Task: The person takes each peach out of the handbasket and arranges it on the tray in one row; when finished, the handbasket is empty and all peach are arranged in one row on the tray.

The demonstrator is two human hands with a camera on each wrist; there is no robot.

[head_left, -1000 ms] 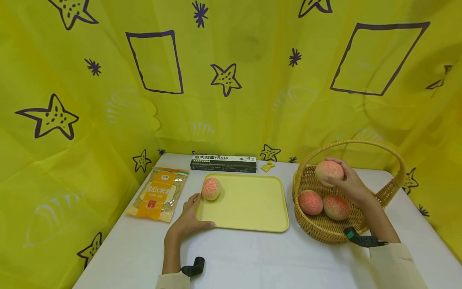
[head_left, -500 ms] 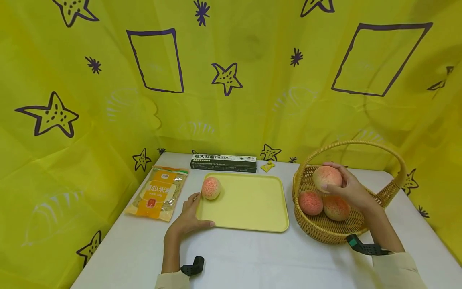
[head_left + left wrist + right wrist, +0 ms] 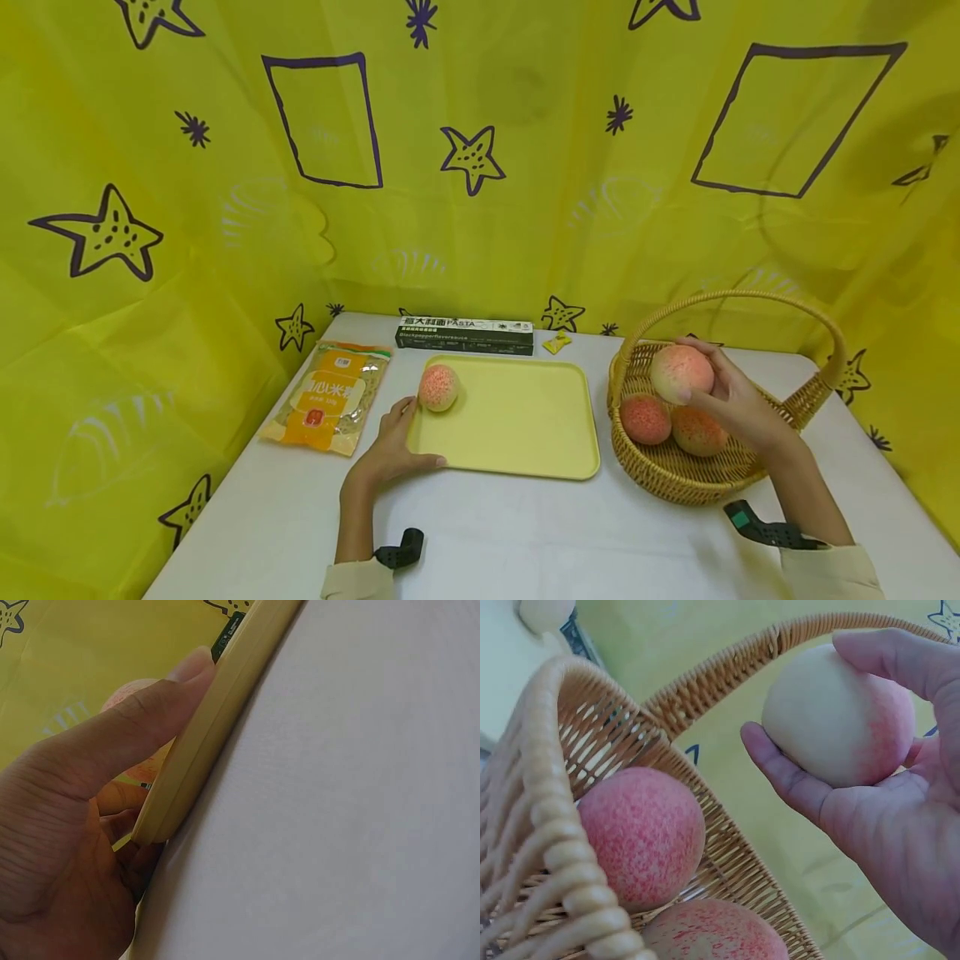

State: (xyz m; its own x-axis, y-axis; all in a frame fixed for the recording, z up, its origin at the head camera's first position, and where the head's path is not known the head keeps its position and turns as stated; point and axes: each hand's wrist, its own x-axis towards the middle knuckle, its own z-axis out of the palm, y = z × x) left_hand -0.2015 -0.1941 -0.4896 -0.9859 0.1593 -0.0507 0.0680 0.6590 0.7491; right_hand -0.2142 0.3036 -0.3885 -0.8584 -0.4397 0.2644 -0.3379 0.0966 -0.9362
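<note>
My right hand (image 3: 738,404) grips a pale, pink-flushed peach (image 3: 681,374) above the wicker basket (image 3: 667,487). In the right wrist view the thumb lies over this peach (image 3: 836,716) and the fingers support it from below. Two redder peaches lie inside the basket: one at the left (image 3: 646,419), the other at the right (image 3: 699,431). My left hand (image 3: 390,450) holds the near left corner of a yellow tray (image 3: 517,417). Its thumb (image 3: 142,724) lies along the rim in the left wrist view; other fingers are partly hidden. Another peach (image 3: 438,388) sits on the tray's left side.
Left of the tray lies an orange-and-clear food packet (image 3: 330,398). A dark pasta box (image 3: 465,336) and a small yellow sachet (image 3: 557,342) are behind it. The basket's tall handle (image 3: 738,293) arches over its opening. A yellow patterned curtain (image 3: 525,233) hangs at the back.
My right hand and its peach have dipped slightly, staying over the basket. The left hand stays at the tray's corner, and the whole view has shifted a little.
</note>
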